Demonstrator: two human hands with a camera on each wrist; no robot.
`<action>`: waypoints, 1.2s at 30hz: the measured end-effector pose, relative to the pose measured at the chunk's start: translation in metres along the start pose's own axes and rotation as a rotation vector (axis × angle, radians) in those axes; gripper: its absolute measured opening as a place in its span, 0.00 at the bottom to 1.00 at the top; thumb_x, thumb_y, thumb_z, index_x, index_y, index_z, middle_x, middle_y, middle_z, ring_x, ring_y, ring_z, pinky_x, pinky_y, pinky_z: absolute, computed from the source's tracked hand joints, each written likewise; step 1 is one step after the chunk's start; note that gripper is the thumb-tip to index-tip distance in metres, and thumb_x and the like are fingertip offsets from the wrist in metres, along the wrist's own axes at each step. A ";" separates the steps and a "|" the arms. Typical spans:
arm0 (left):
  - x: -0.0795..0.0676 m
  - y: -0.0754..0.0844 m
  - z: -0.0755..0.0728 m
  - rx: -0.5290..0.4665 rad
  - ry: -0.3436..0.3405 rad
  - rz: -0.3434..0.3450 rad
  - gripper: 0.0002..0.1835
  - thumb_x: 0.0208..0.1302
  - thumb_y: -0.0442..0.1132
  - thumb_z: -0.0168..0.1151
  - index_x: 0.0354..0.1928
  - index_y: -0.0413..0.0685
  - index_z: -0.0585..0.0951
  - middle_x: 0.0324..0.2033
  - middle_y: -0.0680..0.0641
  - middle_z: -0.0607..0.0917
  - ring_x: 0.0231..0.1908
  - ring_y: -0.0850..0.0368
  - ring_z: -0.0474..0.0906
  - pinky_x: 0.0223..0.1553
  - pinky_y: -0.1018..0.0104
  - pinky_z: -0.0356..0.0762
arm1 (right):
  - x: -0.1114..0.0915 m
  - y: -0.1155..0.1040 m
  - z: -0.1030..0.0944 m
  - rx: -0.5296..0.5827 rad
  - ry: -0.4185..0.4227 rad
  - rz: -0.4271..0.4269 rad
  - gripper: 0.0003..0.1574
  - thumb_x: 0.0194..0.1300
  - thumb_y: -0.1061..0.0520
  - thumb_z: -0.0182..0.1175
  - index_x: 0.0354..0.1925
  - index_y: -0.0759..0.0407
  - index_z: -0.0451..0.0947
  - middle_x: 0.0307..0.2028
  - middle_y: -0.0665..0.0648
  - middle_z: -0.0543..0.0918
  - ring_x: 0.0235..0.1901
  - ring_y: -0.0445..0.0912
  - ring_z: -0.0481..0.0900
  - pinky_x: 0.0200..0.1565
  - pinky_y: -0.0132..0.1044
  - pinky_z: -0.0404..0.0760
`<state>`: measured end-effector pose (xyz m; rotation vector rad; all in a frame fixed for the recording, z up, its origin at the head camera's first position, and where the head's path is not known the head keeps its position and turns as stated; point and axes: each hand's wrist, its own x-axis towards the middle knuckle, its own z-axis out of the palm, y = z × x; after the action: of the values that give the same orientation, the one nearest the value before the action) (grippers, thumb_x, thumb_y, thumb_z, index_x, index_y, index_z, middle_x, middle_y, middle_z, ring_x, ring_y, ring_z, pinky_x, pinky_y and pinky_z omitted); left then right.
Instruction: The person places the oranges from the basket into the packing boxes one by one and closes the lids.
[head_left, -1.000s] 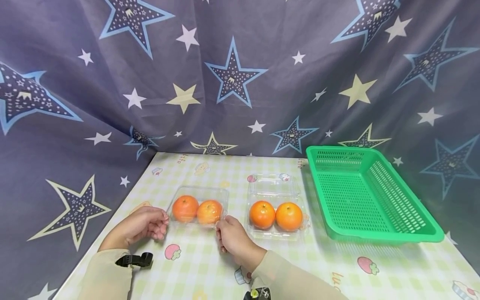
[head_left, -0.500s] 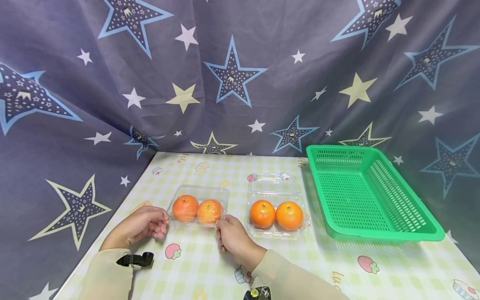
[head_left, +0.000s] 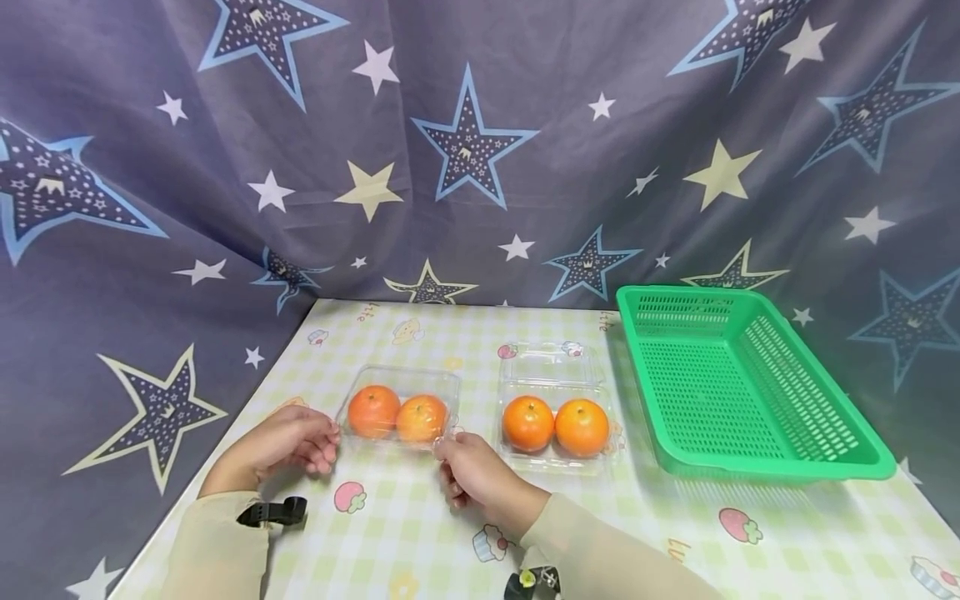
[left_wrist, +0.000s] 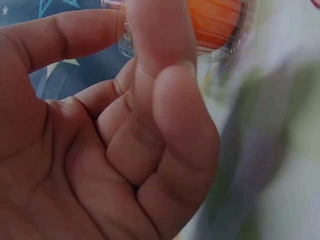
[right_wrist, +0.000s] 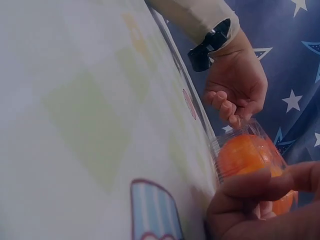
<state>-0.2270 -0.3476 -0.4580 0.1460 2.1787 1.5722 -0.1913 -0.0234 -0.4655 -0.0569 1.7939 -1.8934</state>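
A clear plastic clamshell box (head_left: 405, 379) with its lid down over two oranges lies at the left middle of the table. My left hand (head_left: 288, 446) pinches its left front corner between thumb and index finger, the other fingers curled below, as the left wrist view shows up close. At the right front corner, my right hand (head_left: 480, 479) pinches the edge with thumb and bent index finger. Inside the box sit one orange (head_left: 373, 412) and, right of it, another orange (head_left: 422, 418). The right wrist view also catches the box (right_wrist: 255, 131) between both hands.
Right of the box, a second clamshell box (head_left: 551, 364) stands with its lid folded back, holding two oranges (head_left: 528, 423). A green perforated basket (head_left: 750, 467) stands at the far right. A star-patterned curtain (head_left: 480, 233) rises behind the checked tablecloth (head_left: 390, 533).
The right wrist and forearm have shifted slightly to the right, while the right fingers stay at the box corner. The left hand keeps its place, and the head view has tilted a little.
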 end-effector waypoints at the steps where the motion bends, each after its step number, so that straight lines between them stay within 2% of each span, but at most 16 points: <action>1: 0.000 0.002 0.000 0.005 0.008 -0.013 0.17 0.74 0.36 0.52 0.41 0.24 0.81 0.25 0.46 0.87 0.23 0.57 0.85 0.28 0.62 0.85 | -0.002 0.000 -0.001 -0.014 -0.007 0.000 0.08 0.69 0.55 0.53 0.40 0.57 0.64 0.19 0.51 0.66 0.16 0.43 0.60 0.18 0.33 0.64; 5: -0.002 0.009 0.001 0.025 0.043 -0.075 0.16 0.73 0.38 0.52 0.42 0.27 0.81 0.25 0.47 0.87 0.23 0.55 0.86 0.27 0.63 0.83 | -0.008 -0.002 -0.005 -0.082 -0.018 -0.011 0.08 0.68 0.56 0.55 0.39 0.58 0.66 0.21 0.52 0.67 0.17 0.44 0.62 0.19 0.32 0.66; 9: -0.004 0.016 0.003 0.118 0.111 -0.136 0.14 0.70 0.40 0.53 0.38 0.34 0.82 0.23 0.48 0.86 0.21 0.56 0.83 0.23 0.65 0.75 | -0.013 -0.003 -0.006 -0.158 -0.022 -0.024 0.08 0.67 0.55 0.59 0.36 0.56 0.69 0.24 0.53 0.70 0.17 0.43 0.64 0.18 0.31 0.68; 13: -0.006 0.024 0.006 0.284 0.205 -0.162 0.15 0.70 0.43 0.54 0.36 0.37 0.81 0.21 0.48 0.85 0.19 0.57 0.80 0.20 0.66 0.68 | -0.018 -0.006 -0.006 -0.184 -0.041 -0.027 0.08 0.67 0.55 0.60 0.36 0.56 0.70 0.26 0.53 0.73 0.17 0.43 0.65 0.18 0.30 0.68; 17: -0.010 0.036 0.007 0.497 0.299 -0.174 0.17 0.70 0.46 0.53 0.35 0.39 0.82 0.20 0.49 0.84 0.20 0.56 0.79 0.20 0.64 0.68 | -0.022 -0.011 -0.009 -0.195 -0.048 -0.039 0.08 0.66 0.55 0.60 0.37 0.56 0.70 0.28 0.54 0.74 0.18 0.43 0.65 0.18 0.30 0.67; 20: -0.014 0.048 0.009 0.622 0.340 -0.169 0.17 0.68 0.47 0.53 0.34 0.41 0.83 0.20 0.49 0.83 0.22 0.54 0.80 0.26 0.61 0.71 | -0.024 -0.015 -0.013 -0.208 -0.051 -0.054 0.09 0.67 0.55 0.61 0.38 0.57 0.71 0.29 0.54 0.75 0.18 0.43 0.66 0.18 0.30 0.68; 25: -0.018 0.071 0.013 0.726 0.374 -0.132 0.18 0.69 0.49 0.51 0.33 0.42 0.82 0.23 0.48 0.83 0.25 0.53 0.79 0.34 0.60 0.72 | -0.024 -0.024 -0.020 -0.198 -0.046 -0.100 0.09 0.68 0.55 0.60 0.39 0.58 0.71 0.29 0.54 0.75 0.20 0.43 0.67 0.19 0.31 0.70; 31: -0.017 0.092 0.021 0.750 0.404 -0.070 0.16 0.68 0.47 0.50 0.27 0.47 0.78 0.22 0.49 0.82 0.24 0.54 0.77 0.30 0.61 0.71 | -0.024 -0.034 -0.026 -0.162 -0.048 -0.124 0.07 0.67 0.56 0.58 0.39 0.57 0.69 0.29 0.53 0.74 0.21 0.43 0.67 0.21 0.31 0.70; 34: -0.017 0.099 0.026 0.753 0.435 -0.034 0.16 0.67 0.46 0.51 0.21 0.50 0.71 0.18 0.51 0.75 0.20 0.55 0.70 0.26 0.61 0.67 | -0.025 -0.039 -0.031 -0.161 -0.049 -0.130 0.07 0.67 0.57 0.58 0.39 0.57 0.69 0.28 0.53 0.74 0.21 0.43 0.66 0.22 0.32 0.70; 36: -0.016 0.103 0.030 0.754 0.459 -0.008 0.15 0.66 0.45 0.51 0.20 0.52 0.68 0.17 0.52 0.70 0.19 0.55 0.66 0.25 0.62 0.64 | -0.026 -0.045 -0.035 -0.162 -0.047 -0.140 0.08 0.68 0.57 0.58 0.40 0.58 0.69 0.28 0.53 0.73 0.21 0.44 0.66 0.22 0.32 0.70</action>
<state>-0.2184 -0.2915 -0.3660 0.0000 3.0332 0.7423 -0.1970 0.0181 -0.4194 -0.2889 1.9524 -1.8195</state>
